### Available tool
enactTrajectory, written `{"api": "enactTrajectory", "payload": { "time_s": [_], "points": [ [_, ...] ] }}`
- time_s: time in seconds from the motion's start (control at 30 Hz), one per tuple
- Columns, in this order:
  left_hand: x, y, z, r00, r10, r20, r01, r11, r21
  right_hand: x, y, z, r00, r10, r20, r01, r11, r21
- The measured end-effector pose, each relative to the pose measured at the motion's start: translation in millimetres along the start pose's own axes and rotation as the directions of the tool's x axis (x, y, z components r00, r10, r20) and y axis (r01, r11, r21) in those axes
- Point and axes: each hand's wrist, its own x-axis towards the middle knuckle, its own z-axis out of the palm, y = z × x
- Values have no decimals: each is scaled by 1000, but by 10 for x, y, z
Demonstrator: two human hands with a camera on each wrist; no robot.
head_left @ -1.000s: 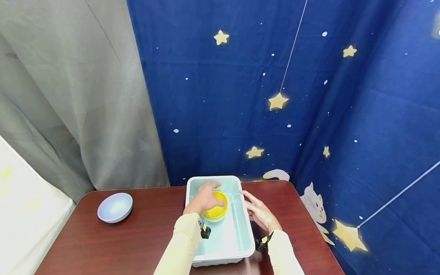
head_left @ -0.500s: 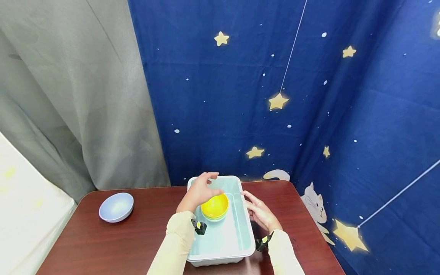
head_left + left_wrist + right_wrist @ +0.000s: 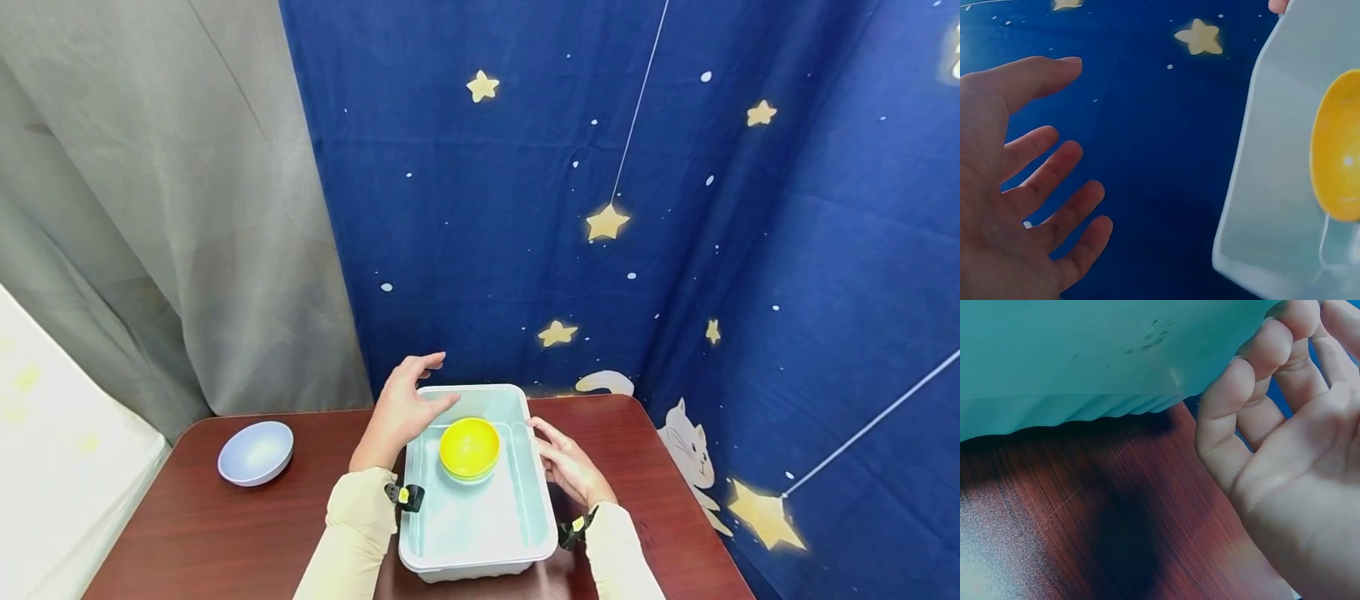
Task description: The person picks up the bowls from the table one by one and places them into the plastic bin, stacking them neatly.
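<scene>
A pale mint plastic tub (image 3: 480,533) stands on the table. Inside it, toward the far half, sits a small stack of bowls with a yellow bowl (image 3: 469,447) on top and paler rims below. My left hand (image 3: 397,412) is raised over the tub's left edge, fingers spread and thumb apart, holding nothing; the left wrist view shows that hand (image 3: 1029,169) apart from the tub. On the right side, my right hand (image 3: 570,468) rests its fingertips against the tub's outer wall near the rim. Its bent fingers (image 3: 1229,390) meet the wall in the right wrist view.
A light blue bowl (image 3: 256,453) stands alone on the left of the dark reddish wooden table (image 3: 300,533). Behind the table hang a grey curtain (image 3: 255,292) and a blue star-patterned curtain (image 3: 480,208). A white cloth-like surface (image 3: 60,467) lies at far left.
My left hand has lifted away from the yellow bowl and moved left and up past the tub's edge. The bowls stay in the tub; my right hand has kept its place.
</scene>
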Motion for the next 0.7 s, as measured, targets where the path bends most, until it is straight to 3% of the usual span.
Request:
{"api": "enactTrajectory", "payload": {
  "time_s": [0.3, 0.7],
  "points": [
    [-99, -95, -337, 980, 122, -154, -108, 990, 93, -11, -22, 8, 1000, -22, 18, 21, 1000, 12],
    [-195, -419, -797, 949, 91, -302, -46, 987, 152, -9, -10, 27, 1000, -7, 16, 6, 1000, 21]
  ]
}}
